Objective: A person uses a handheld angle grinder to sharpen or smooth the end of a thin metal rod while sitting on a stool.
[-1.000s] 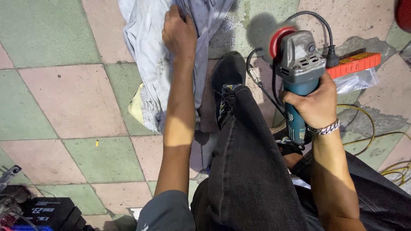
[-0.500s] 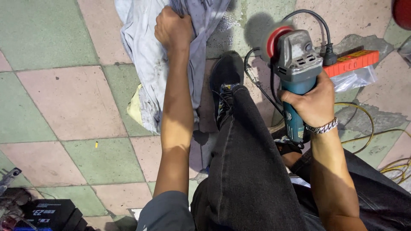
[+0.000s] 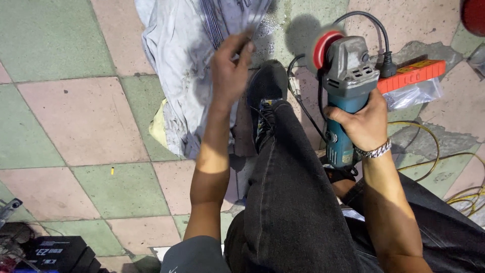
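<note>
Over tiled floor (image 3: 76,116) — right hand (image 3: 361,124) clamping around teal angle grinder (image 3: 346,86); left hand (image 3: 230,76), fingers loosely apart, hovering at grey cloth (image 3: 182,60) — contact unclear.

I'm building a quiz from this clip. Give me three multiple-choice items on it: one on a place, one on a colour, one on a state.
1. Where does the orange power strip lie?
A. on the floor beyond the grinder
B. on the person's knee
C. under the cloth

2. What colour is the grinder's round pad?
A. yellow
B. red
C. white

3. What is the left hand doing?
A. gripping the grinder
B. resting on the shoe
C. blurred over the grey cloth

A: it sits on the tiles past the tool.
B: the disc is red.
C: the right hand grips the grinder.
</note>
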